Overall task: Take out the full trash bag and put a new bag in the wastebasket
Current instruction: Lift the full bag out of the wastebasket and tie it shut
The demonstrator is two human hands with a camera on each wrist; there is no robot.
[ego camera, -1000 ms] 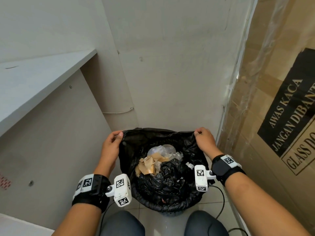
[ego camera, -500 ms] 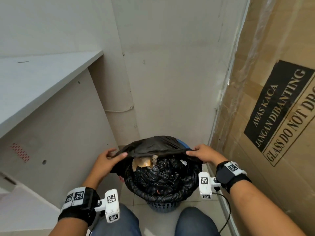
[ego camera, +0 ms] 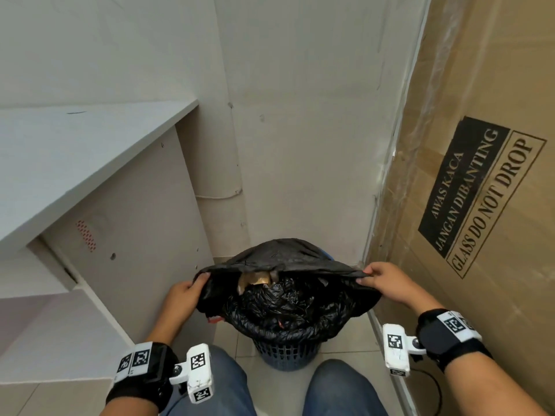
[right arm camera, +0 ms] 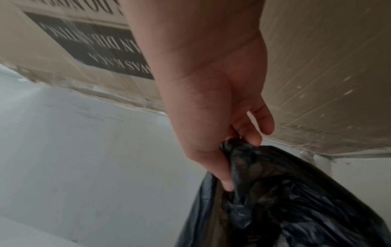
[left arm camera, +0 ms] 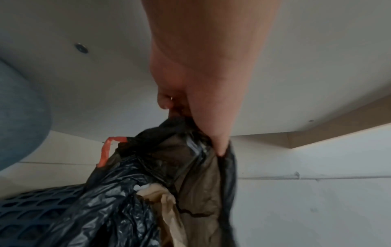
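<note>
A full black trash bag (ego camera: 285,262) sits in a blue lattice wastebasket (ego camera: 285,354) on the floor between my knees. Its far rim is lifted and stretched taut between my hands. My left hand (ego camera: 187,291) pinches the bag's left edge (left arm camera: 182,127). My right hand (ego camera: 377,274) grips the right edge (right arm camera: 239,147). Brown paper (ego camera: 253,280) and crumpled black plastic show in the opening. An orange drawstring (left arm camera: 105,150) hangs at the bag's rim in the left wrist view. The near rim still folds over the wastebasket.
A white desk (ego camera: 75,151) with a side panel stands close on the left. A tall cardboard box (ego camera: 480,190) marked "GLASS DO NOT DROP" stands against the right. A white wall (ego camera: 300,130) is behind the wastebasket. My knees (ego camera: 339,388) are just in front.
Both hands have pulled the bag's far rim off the wastebasket and raised it toward me, so the opening has flattened and most of the trash is now covered.
</note>
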